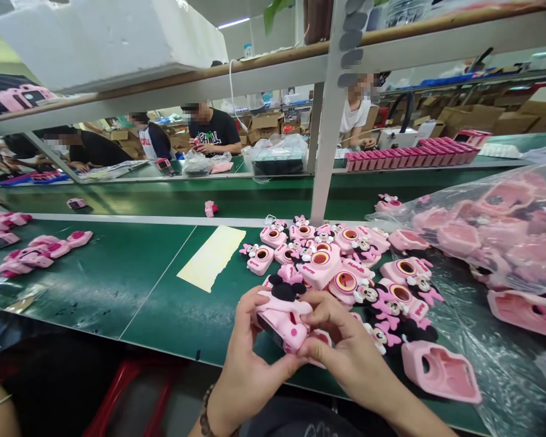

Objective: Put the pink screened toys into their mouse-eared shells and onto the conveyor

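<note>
Head view, the only one we have: the person's left hand (250, 352) and right hand (341, 346) meet low in frame at the near edge of a green bench mat (95, 279), holding a pink silicone camera case (282, 318) with black mouse ears. The case is lifted clear of the mat and tilted, with a dark edge showing at its lower left, too hidden to identify. The left fingers (255, 306) curl around its left side, while the right fingers (330, 309) lie across its front; both hands are closed narrowly on it. We judge that this two-handed hold, close to the body, gives firm purchase on the soft material. A heap of similar pink cases (327, 267) sits at 1 o'clock, within easy reach, which likely explains its place on the mat. A clear plastic bag (495, 224) of more pink cases lies at 2 to 3 o'clock, and a hollow pink case (441, 371) rests at 4 o'clock. A cream paper sheet (212, 258) lies at 11 o'clock, and a loose group of pink cases (36, 252) at 9 o'clock. Across the bench at 12 o'clock, a co-worker in a black T-shirt (212, 130) works with both hands.
</note>
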The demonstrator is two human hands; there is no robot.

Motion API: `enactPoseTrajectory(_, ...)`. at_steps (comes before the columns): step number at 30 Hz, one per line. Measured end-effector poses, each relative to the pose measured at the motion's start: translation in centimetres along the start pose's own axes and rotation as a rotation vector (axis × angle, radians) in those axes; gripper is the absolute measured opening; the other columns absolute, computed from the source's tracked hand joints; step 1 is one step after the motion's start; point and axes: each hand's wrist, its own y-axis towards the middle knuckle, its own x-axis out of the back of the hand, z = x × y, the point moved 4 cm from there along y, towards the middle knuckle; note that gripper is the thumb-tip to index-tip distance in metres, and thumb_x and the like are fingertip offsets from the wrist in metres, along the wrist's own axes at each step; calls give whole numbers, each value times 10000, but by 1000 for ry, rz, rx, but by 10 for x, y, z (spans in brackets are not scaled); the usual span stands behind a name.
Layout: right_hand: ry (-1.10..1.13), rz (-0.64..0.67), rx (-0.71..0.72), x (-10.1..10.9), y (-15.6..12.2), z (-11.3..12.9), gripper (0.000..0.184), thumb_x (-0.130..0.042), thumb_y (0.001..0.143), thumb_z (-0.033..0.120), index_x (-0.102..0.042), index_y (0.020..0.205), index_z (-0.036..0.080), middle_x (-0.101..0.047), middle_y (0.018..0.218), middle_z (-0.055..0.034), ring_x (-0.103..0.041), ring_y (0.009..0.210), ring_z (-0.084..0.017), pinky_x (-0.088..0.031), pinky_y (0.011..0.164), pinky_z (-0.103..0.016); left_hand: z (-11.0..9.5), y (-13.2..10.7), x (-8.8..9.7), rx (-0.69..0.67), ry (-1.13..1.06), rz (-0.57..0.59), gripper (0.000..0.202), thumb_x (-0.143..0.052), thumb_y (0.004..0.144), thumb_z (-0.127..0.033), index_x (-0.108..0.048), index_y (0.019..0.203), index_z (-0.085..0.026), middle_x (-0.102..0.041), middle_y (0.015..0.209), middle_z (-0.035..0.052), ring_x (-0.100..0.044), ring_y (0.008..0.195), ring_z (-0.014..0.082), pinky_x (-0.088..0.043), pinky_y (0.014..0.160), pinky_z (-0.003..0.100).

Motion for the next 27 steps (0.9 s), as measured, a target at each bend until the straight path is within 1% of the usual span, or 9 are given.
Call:
enactPoseTrajectory(3, 76, 34, -60, -1, 0, -9, 276, -772, 821, 254, -575, 1008, 303, -513, 1185, -5, -566, 1063, -170, -501, 860, -257, 2, 2, 7, 42, 7, 74, 744, -832, 698, -302, -364, 1270, -391, -356, 1454, 25, -546, 1226, 192, -490, 1042, 323)
enactPoseTrajectory(6, -22, 23, -51, 1, 0, -10, 352, -759, 839, 271, -572, 1131, 332, -514, 1191, -12, -558, 1069, -183, -499, 877, -281, 3, 5, 11, 113, -108, 180, 761, -803, 721, -280, -334, 1312, -381, -484, 1298, 21, -608, 1076, 155, -535, 942, 281)
enactPoseTrajectory(8, -78, 48, -44, 3, 0, -7, 354, -764, 836, 277, -585, 1138, 326, -540, 1133, -12, -572, 1027, -182, -504, 837, -276, 2, 5, 10, 146, -170, 251, 762, -788, 725, -267, -330, 1326, -361, -535, 1180, 12, -624, 1006, 146, -545, 893, 263)
enactPoseTrajectory(10, -91, 79, -45, 4, 0, -3, 283, -724, 871, 286, -595, 1122, 311, -567, 1051, -6, -592, 939, -166, -507, 794, -270, 0, 6, 9, 152, -187, 264, 747, -775, 730, -259, -335, 1327, -349, -551, 1148, 12, -628, 984, 146, -545, 879, 263)
enactPoseTrajectory(12, -79, 102, -65, 5, 0, 1, 292, -701, 889, 292, -584, 1156, 309, -581, 1073, -12, -604, 922, -165, -513, 801, -283, -2, 6, 9, 134, -156, 222, 734, -780, 721, -259, -351, 1310, -346, -549, 1157, 12, -629, 972, 145, -543, 884, 274)
enactPoseTrajectory(15, -79, 69, -79, 5, -3, 4, 431, -793, 805, 299, -567, 1170, 318, -558, 1149, -18, -594, 974, -187, -511, 826, -306, -4, 4, 7, 91, -61, 154, 742, -800, 691, -249, -371, 1288, -345, -534, 1184, 13, -627, 985, 158, -534, 915, 311)
enactPoseTrajectory(19, -163, 25, 14, 0, -3, 9, 173, -736, 860, 289, -580, 931, 265, -562, 1014, 0, -552, 891, -165, -455, 764, -283, -3, 0, 9, 4, 83, 84, 751, -821, 671, -262, -381, 1274, -350, -462, 1331, 43, -593, 1107, 209, -513, 962, 365)
enactPoseTrajectory(21, -158, 30, 46, -4, -1, 11, 140, -698, 888, 261, -561, 863, 247, -570, 998, 6, -547, 870, -151, -436, 750, -269, -2, -2, 14, -40, 145, 34, 758, -855, 655, -294, -390, 1251, -349, -421, 1378, 50, -550, 1197, 236, -486, 1011, 391)
enactPoseTrajectory(27, -64, 61, 40, -15, 2, 1, 124, -692, 892, 256, -569, 911, 259, -582, 1176, -11, -585, 1046, -163, -463, 873, -277, -3, -5, 23, -102, 286, -132, 674, -845, 698, -319, -381, 1187, -329, -451, 1307, 45, -476, 1293, 230, -451, 1051, 388)
